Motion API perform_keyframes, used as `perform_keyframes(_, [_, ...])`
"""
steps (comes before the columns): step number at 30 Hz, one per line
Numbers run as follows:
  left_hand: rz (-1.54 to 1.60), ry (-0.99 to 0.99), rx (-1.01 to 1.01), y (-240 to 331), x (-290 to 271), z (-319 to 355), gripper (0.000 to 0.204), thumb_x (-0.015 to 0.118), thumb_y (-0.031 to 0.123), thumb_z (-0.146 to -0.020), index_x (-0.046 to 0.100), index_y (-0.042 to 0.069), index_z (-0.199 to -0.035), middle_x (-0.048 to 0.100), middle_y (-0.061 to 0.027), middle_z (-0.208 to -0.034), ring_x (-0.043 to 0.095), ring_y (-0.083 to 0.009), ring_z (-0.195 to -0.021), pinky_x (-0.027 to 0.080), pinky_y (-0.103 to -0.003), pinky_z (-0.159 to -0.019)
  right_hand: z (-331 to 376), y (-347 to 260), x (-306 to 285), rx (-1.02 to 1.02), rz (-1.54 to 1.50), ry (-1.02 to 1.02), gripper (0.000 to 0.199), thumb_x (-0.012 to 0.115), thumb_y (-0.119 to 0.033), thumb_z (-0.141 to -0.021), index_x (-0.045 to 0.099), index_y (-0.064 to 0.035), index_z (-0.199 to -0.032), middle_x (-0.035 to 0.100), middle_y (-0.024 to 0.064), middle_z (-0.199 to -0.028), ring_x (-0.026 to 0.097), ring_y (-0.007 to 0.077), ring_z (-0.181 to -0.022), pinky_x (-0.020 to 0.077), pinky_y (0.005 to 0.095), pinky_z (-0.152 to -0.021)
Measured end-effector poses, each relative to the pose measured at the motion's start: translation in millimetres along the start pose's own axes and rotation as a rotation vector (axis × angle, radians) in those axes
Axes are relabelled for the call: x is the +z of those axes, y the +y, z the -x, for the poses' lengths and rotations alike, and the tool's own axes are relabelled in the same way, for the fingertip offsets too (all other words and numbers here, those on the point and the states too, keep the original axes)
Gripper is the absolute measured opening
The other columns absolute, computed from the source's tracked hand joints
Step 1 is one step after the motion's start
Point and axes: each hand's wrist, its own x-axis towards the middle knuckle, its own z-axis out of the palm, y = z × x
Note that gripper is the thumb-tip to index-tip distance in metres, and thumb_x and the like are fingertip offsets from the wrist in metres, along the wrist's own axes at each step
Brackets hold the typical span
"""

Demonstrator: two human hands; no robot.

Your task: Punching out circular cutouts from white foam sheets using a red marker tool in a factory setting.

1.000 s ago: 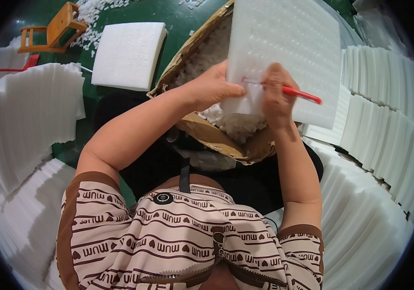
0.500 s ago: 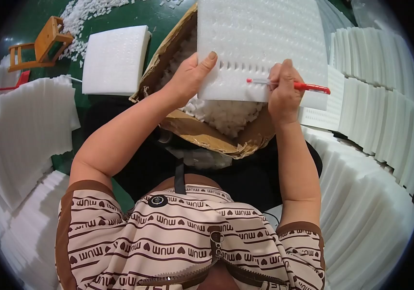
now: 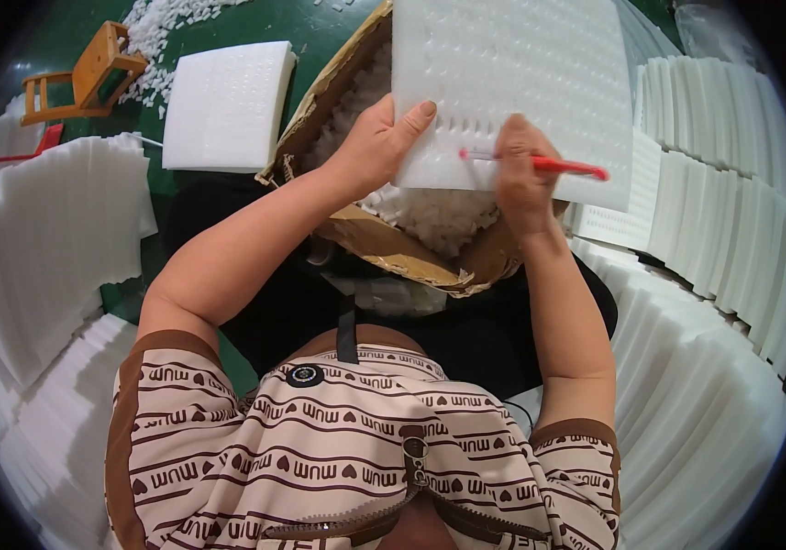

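A white foam sheet (image 3: 512, 73) with rows of small slots lies tilted above an open cardboard box (image 3: 393, 247). My left hand (image 3: 382, 147) grips the sheet's left edge, thumb on top and the other fingers hidden beneath. Over the near part of the sheet, my right hand (image 3: 526, 179) is closed around a red pen (image 3: 569, 166). The pen's clear end points left, close to the row of open slots. Whether its tip touches the foam I cannot tell. Small white foam bits (image 3: 439, 220) fill the box below the sheet.
Stacks of white foam sheets stand at the left (image 3: 54, 257) and right (image 3: 686, 367). Another foam block (image 3: 226, 105) lies on the green floor (image 3: 237, 20) left of the box. Behind it are a small wooden chair (image 3: 90, 78) and scattered foam bits (image 3: 159, 32).
My right hand has shifted left along the sheet with the pen, which looks slightly blurred. The sheet, box and surroundings appear a little farther right in the view. My left hand keeps its grip.
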Motion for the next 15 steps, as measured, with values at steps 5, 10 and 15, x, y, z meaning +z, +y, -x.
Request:
perform_keyframes(5, [0.014, 0.010, 0.058, -5, 1, 0, 0.037, 0.049, 0.034, -0.097, 0.051, -0.001, -0.110, 0.060, -0.0083, -0.085, 0.056, -0.0101, -0.069, 0.046, -0.021, -0.058, -2, 2, 17, -0.191, 0.100, -0.048, 0.034, 0.048, -0.012, -0.093, 0.044, -0.0052, -0.059, 0.045, 0.0001, -0.059, 0.036, 0.0117, -0.052, 0.0331, 0.0255, -0.054])
perform_keyframes(10, [0.010, 0.034, 0.054, 0, 1, 1, 0.039, 0.048, 0.036, -0.097, 0.051, -0.001, -0.109, 0.060, -0.0075, -0.084, 0.055, -0.0083, -0.068, 0.045, -0.020, -0.057, -4, -6, -1, 0.121, -0.281, 0.026, 0.028, 0.047, -0.014, -0.093, 0.045, -0.0055, -0.067, 0.044, 0.0016, -0.063, 0.038, 0.0127, -0.057, 0.0346, 0.0262, -0.056])
perform_keyframes(15, [-0.072, 0.006, 0.106, -4, 3, 1, 0.041, 0.046, 0.040, -0.097, 0.052, 0.000, -0.105, 0.058, -0.0057, -0.080, 0.053, -0.0068, -0.065, 0.043, -0.019, -0.054, -2, 4, 24, -0.440, 0.531, -0.101, 0.031, 0.049, -0.014, -0.093, 0.047, -0.0034, -0.064, 0.046, 0.0030, -0.059, 0.040, 0.0143, -0.053, 0.0353, 0.0279, -0.052])
